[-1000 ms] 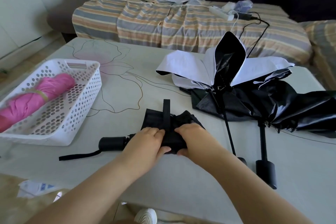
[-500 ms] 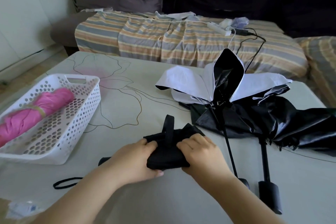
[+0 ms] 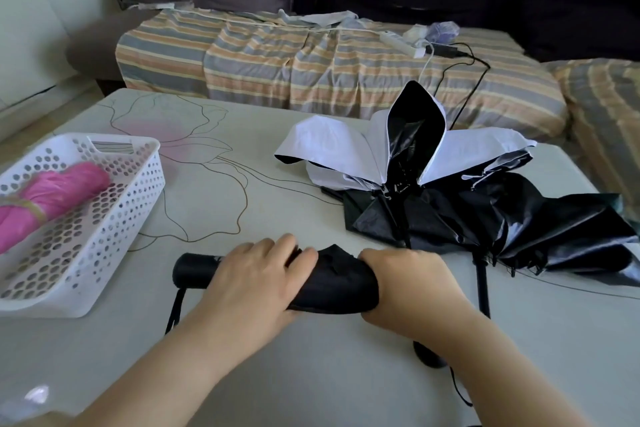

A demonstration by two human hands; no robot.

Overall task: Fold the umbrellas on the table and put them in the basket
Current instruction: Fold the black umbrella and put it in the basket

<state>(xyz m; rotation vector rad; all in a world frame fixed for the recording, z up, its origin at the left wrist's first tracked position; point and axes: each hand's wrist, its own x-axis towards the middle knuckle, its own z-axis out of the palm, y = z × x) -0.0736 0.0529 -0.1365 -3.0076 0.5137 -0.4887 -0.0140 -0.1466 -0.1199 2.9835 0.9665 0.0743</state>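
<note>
At the far left of the tabletop (image 3: 277, 156) stood a white perforated basket (image 3: 114, 218), and a folded pink umbrella (image 3: 52, 196) lay inside it, tied round the middle with a band.

Just right of the basket, near the front edge, lay a black folded umbrella (image 3: 334, 286), lengthwise from left to right, its round handle (image 3: 195, 270) pointing toward the basket and its wrist strap (image 3: 175, 308) hanging over the tabletop beside the handle. The left hand (image 3: 256, 282) lay over the handle end of the bundle, its grip closed round the rolled cloth with fingers curled over the top and thumb underneath. The right hand (image 3: 412, 284) had its grip wrapped round the opposite end of the same umbrella, fingers curled over and hidden behind the cloth.

Farther right and behind, two more umbrellas lay unfolded and touching: a white-and-black umbrella (image 3: 398, 149) with one panel standing upright, and against its right side a black open umbrella (image 3: 540, 232) spread flat toward the tabletop's right edge. Their shafts ran toward the front, partly hidden behind the right forearm.

Beyond the tabletop stood a sofa under a striped cover (image 3: 311, 62), with a white power strip (image 3: 403, 43) and cables on it.
</note>
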